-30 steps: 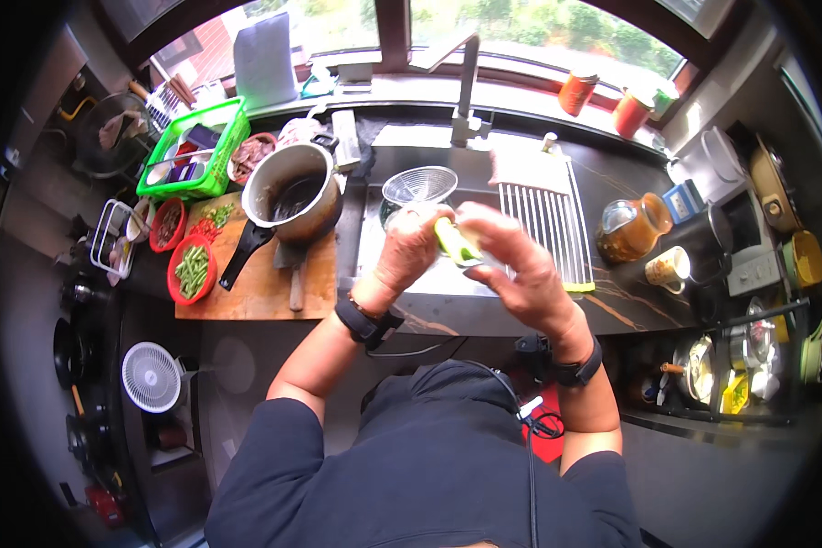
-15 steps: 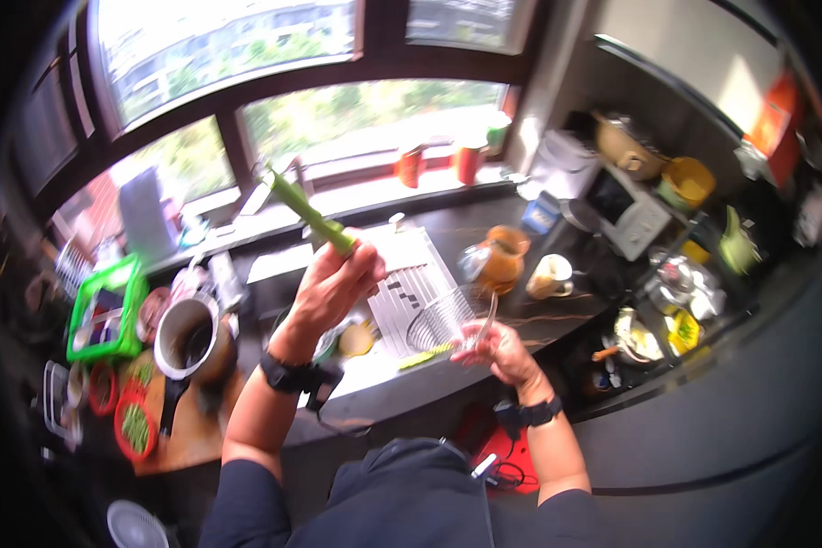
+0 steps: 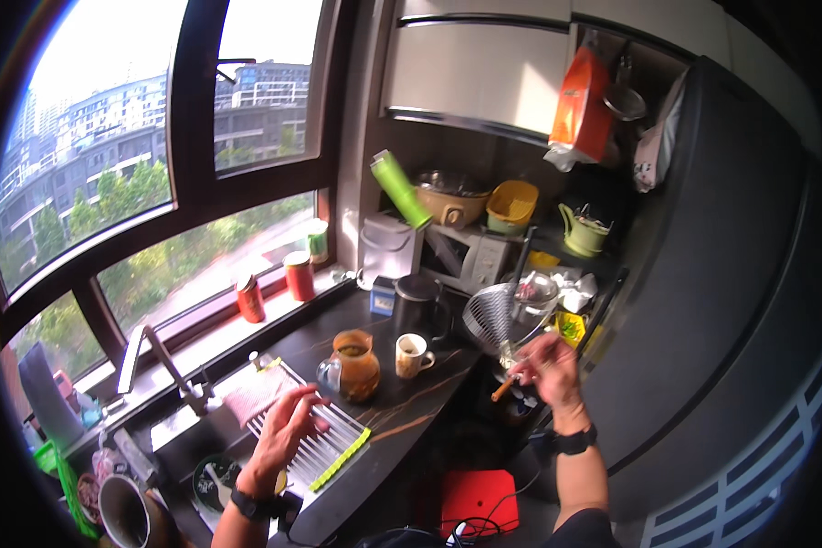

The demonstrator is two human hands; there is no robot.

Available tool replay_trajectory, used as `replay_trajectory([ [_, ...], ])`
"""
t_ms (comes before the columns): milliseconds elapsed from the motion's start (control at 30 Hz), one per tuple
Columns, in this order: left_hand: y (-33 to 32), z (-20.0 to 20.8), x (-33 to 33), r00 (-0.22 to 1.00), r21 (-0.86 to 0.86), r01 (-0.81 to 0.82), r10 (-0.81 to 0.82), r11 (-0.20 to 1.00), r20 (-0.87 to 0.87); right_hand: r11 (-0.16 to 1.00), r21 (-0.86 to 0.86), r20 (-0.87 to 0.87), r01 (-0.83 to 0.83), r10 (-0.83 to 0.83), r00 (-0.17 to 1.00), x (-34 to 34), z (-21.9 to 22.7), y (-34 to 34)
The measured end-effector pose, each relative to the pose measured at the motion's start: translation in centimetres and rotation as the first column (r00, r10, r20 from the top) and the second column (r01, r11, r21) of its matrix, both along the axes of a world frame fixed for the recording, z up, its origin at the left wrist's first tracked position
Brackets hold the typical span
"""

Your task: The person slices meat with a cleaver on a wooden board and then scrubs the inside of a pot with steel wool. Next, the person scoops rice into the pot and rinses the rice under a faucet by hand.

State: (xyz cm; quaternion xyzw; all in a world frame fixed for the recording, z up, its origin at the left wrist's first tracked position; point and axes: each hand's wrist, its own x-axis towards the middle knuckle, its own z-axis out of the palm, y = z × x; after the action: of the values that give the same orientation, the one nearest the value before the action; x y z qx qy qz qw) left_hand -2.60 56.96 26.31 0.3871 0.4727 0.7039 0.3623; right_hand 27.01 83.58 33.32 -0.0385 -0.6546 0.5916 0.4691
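Note:
My left hand (image 3: pixel 288 425) hovers with fingers spread over the ribbed white draining rack (image 3: pixel 312 445) beside the sink; it holds nothing. A green cylinder with a white cap (image 3: pixel 400 189) shows tilted high against the wall, apart from both hands. My right hand (image 3: pixel 548 365) is raised at the counter's far end, fingers pinched on a thin stick with an orange-brown tip (image 3: pixel 503 388). A round metal strainer (image 3: pixel 490 316) with a dark handle is just above and left of that hand.
On the dark counter (image 3: pixel 429 393) stand an amber glass jug (image 3: pixel 356 365), a mug (image 3: pixel 413 354) and a black kettle (image 3: pixel 420 306). A tap (image 3: pixel 160 361) rises by the window. A dark fridge (image 3: pixel 721 320) stands at right. A red flat thing (image 3: pixel 479 498) lies on the floor.
The view has swung up and right. The green cylinder that my left hand held up is out of it; that hand has dropped over the rack.

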Motion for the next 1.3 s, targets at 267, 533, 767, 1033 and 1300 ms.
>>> replay_trajectory([
  [267, -3.7, -8.1, -2.2, 0.944, -0.170, -0.253, 0.282, 0.952, 0.173, 0.907, 0.013, -0.383, 0.422, -0.385, 0.840, 6.0, 12.8, 10.6],
  [533, -6.9, -9.4, -0.9, 0.823, -0.386, -0.460, 0.547, 0.799, 0.153, 0.869, -0.037, -0.492, 0.493, -0.445, 0.748, 7.0, 22.2, 16.4],
  [767, -6.2, -11.2, 1.0, 0.760, -0.369, -0.504, 0.604, 0.780, 0.238, 0.870, -0.084, -0.562, 0.486, -0.444, 0.697, 7.6, 27.5, 20.7],
  [1033, -6.0, -15.2, 2.3, 0.691, -0.365, -0.595, 0.688, 0.716, 0.223, 0.891, -0.116, -0.533, 0.438, -0.428, 0.730, 7.1, 30.2, 25.8],
  [1300, -6.5, -14.5, 3.9, 0.665, -0.289, -0.625, 0.688, 0.725, 0.289, 0.935, -0.124, -0.570, 0.333, -0.342, 0.748, 7.1, 32.1, 29.3],
])
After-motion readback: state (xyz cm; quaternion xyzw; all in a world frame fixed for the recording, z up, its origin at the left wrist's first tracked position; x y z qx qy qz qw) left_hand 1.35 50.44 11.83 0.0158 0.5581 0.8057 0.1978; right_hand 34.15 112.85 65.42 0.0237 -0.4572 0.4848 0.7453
